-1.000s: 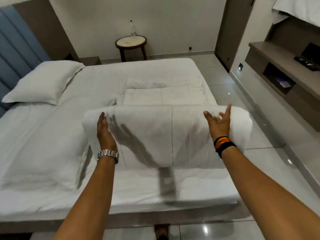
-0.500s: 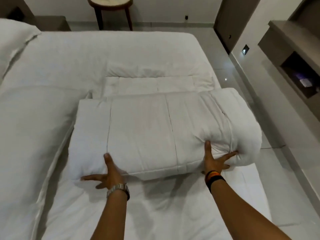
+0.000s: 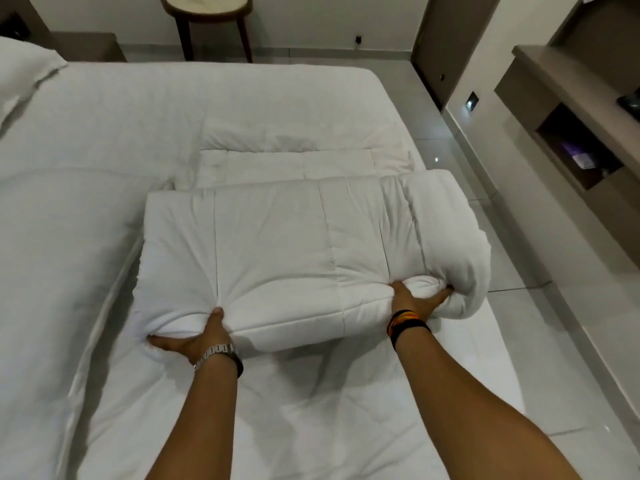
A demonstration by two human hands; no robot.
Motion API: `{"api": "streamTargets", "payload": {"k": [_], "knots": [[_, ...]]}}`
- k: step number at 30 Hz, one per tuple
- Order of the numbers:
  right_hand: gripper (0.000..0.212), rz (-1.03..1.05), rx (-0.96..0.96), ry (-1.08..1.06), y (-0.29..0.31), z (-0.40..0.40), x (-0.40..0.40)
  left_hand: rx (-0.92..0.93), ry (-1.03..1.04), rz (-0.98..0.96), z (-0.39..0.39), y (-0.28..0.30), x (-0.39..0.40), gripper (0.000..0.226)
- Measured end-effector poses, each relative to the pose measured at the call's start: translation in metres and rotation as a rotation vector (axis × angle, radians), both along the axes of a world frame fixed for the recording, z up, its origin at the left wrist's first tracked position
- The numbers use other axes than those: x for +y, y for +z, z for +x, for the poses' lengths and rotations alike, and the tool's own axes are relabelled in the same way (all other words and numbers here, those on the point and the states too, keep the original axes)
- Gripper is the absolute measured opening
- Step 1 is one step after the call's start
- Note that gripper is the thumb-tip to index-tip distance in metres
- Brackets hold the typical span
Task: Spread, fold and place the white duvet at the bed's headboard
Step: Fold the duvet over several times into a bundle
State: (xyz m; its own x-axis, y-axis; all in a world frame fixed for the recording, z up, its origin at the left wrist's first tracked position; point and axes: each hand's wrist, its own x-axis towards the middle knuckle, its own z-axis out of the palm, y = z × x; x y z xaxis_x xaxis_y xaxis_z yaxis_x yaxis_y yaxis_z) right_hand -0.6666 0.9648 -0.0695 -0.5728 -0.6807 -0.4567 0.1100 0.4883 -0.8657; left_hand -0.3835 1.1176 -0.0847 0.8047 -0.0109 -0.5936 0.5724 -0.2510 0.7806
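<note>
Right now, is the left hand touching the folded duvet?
Touching. The head view shows the left hand gripping the folded duvet's near edge, thumb pressed into the top, fabric puckering around it.

A small round table (image 3: pixel 207 5) stands by the white wall (image 3: pixel 329 19). Right of the table is a brown door (image 3: pixel 450 46). Shiny floor tiles (image 3: pixel 519 271) lie farther right, below a brown shelf (image 3: pixel 571 109).

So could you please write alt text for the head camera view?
Two bare hands, left and right, grip the near edge of a folded white duvet lying on a white bed; a pillow lies far left.
</note>
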Motion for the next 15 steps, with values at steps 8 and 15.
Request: {"api": "streamTargets", "payload": {"k": [8, 15], "knots": [[0.128, 0.030, -0.031, 0.038, 0.051, -0.049, 0.164, -0.070, -0.008, 0.004, -0.051, 0.082, 0.147, 0.132], [0.122, 0.032, -0.010, -0.045, 0.123, -0.102, 0.324, -0.094, 0.002, 0.035, -0.097, 0.150, 0.296, 0.130]]}}
